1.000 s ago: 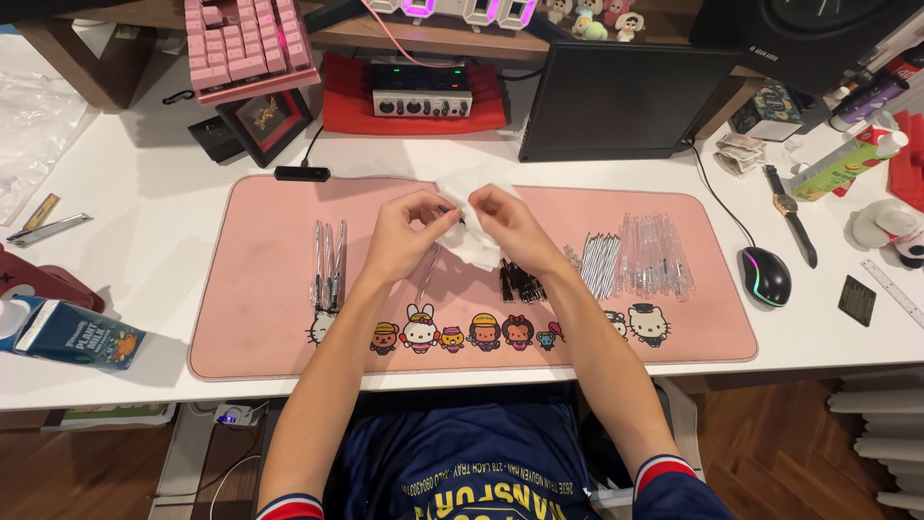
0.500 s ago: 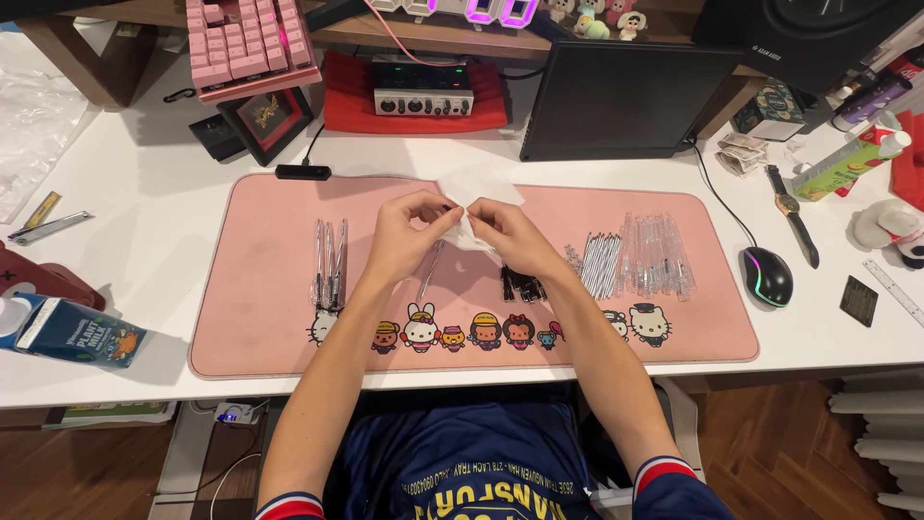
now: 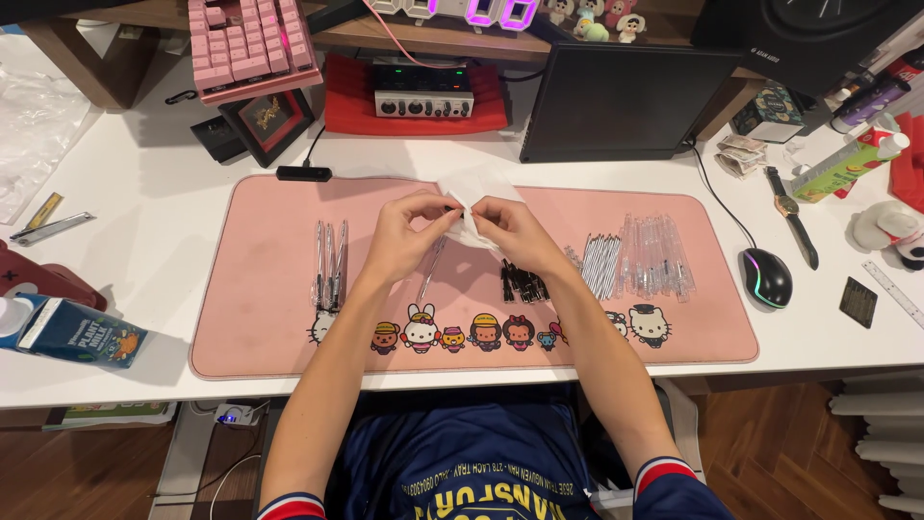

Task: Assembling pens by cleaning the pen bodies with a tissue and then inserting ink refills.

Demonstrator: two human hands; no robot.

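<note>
The small clear plastic bag (image 3: 469, 197) sits pinched between both hands just above the far middle of the pink desk mat (image 3: 250, 289). It looks featherweight, limp and crinkly, probably slick too, so it wants a pinch at its top edge rather than a squeeze around the middle. The left hand (image 3: 404, 234) has a narrow grip on the bag's left edge, thumb against forefinger; the right hand (image 3: 510, 231) pinches the right edge likewise. Whether anything is inside the bag I cannot tell. Below the hands a cluster of small black pen parts (image 3: 523, 284) lies on the mat, assembled pens (image 3: 329, 265) to the left, clear barrels (image 3: 654, 255) to the right. A mouse (image 3: 767, 276) rests on the white surface (image 3: 173, 221) beyond.
</note>
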